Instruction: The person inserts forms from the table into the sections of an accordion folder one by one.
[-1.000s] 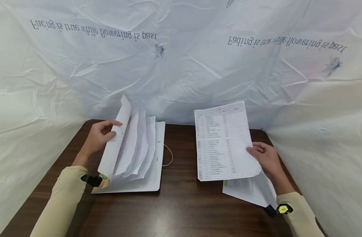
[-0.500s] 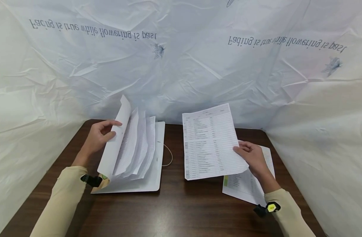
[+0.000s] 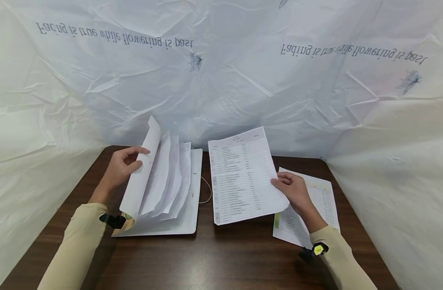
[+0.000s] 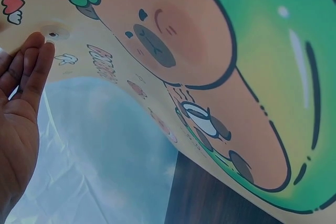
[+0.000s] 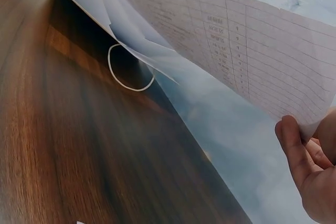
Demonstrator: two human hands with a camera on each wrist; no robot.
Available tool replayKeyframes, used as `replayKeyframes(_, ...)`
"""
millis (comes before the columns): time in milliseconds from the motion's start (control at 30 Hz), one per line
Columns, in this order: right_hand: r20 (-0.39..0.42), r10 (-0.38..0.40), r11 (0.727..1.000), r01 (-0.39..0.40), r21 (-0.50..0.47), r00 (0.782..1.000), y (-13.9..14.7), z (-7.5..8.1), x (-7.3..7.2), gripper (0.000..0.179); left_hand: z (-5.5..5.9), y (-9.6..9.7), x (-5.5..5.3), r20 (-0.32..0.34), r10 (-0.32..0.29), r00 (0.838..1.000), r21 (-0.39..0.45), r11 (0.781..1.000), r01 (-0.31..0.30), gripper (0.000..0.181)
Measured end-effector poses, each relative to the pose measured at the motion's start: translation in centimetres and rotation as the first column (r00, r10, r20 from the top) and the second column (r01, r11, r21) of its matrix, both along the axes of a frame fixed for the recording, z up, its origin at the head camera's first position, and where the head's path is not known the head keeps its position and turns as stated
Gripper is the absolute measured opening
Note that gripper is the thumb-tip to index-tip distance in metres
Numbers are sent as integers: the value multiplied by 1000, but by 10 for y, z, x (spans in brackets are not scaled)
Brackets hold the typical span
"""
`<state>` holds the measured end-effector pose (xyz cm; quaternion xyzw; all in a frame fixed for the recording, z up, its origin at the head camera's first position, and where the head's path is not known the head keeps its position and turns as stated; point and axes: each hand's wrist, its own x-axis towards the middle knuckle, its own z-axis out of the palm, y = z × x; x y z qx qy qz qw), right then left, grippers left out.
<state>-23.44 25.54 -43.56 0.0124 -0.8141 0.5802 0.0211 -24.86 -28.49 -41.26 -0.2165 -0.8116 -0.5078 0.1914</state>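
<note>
My left hand [image 3: 121, 167] holds up the cover [image 3: 143, 175] of a folder [image 3: 191, 201], thumb on its inner side. In the left wrist view the cover's outside shows a cartoon animal [image 4: 184, 35] on cream and green. Several printed sheets [image 3: 159, 181] stand loosely fanned inside. To the folder's right, my right hand [image 3: 295, 191] pinches a printed table sheet [image 3: 239, 177] by its right edge. The sheet is raised and tilted above the table, apart from the folder. In the right wrist view its lower corner bends near my fingertips [image 5: 290, 129].
Another printed sheet [image 3: 320, 197] lies on the brown table [image 3: 207, 262], partly under my right forearm. An elastic loop [image 3: 209, 191] sticks out from the folder's right side. White plastic sheeting [image 3: 235, 80] with upside-down lettering hangs behind and at both sides.
My right hand has carried the printed sheet leftward, closer to the folder, uncovering more of the sheet on the table. The left hand and folder cover stay in place.
</note>
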Motion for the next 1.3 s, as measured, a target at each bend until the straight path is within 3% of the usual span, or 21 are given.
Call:
replayKeyframes(733, 6, 105, 994, -105, -13, 994, -29, -7, -14, 39, 0, 1, -2, 2, -18, 1000, 1, 1000, 18, 32)
replayKeyframes(1300, -2, 142, 990, -142, -1, 990, -44, -10, -27, 35, 1, 2, -2, 1, 9, 1000, -11, 1000, -9, 32)
